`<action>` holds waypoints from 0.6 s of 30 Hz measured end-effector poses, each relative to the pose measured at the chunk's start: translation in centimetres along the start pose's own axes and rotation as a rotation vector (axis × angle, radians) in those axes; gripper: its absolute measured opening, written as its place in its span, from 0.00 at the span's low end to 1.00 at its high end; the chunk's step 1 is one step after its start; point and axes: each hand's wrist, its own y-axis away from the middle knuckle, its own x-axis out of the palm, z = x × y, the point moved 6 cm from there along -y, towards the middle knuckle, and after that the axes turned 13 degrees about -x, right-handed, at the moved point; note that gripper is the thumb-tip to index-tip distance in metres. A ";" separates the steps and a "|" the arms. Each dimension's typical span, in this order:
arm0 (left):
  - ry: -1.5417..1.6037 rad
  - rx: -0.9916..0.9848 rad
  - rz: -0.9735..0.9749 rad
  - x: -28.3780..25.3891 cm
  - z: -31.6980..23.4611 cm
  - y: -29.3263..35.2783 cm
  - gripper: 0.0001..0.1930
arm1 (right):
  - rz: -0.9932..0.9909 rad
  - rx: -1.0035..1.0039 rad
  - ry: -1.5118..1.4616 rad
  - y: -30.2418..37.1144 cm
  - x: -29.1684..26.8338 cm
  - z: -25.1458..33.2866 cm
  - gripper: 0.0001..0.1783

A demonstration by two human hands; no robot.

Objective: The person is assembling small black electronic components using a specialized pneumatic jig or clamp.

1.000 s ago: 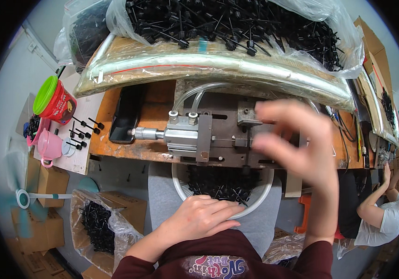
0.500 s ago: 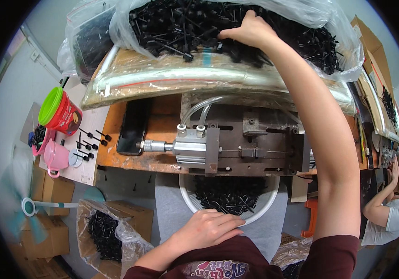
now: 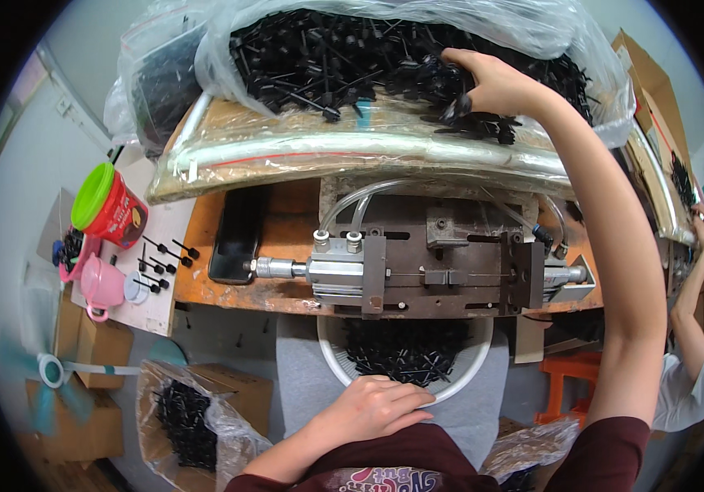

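A large heap of thin black plastic pieces with knobbed ends point(image 3: 311, 61) lies in a clear plastic bag point(image 3: 516, 20) on the raised tray beyond the bench. At the heap's near right side my right hand point(image 3: 499, 86) curls round a clump of these pieces, some sticking out below the fingers; its fingertips are partly hidden. My left hand point(image 3: 375, 406) lies flat over the near rim of a white basket point(image 3: 333, 361) on my lap, fingers stretched out. More black pieces point(image 3: 405, 348) fill that basket.
A metal clamping fixture with air cylinders point(image 3: 442, 275) stands on the wooden bench between basket and tray. To its left are a black phone point(image 3: 237, 238), loose black pieces point(image 3: 159, 262), a pink cup point(image 3: 102, 283) and a red tub point(image 3: 118, 213). A co-worker's arm point(image 3: 692, 287) shows at far right.
My right hand has moved right and toward me through the heap, and a clump of black pieces now shows in its grasp. My left hand stays on the basket rim.
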 end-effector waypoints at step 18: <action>-0.033 -0.044 -0.002 -0.5 -0.9 -0.1 0.11 | -0.195 -0.256 0.409 0.6 0.1 7.6 0.17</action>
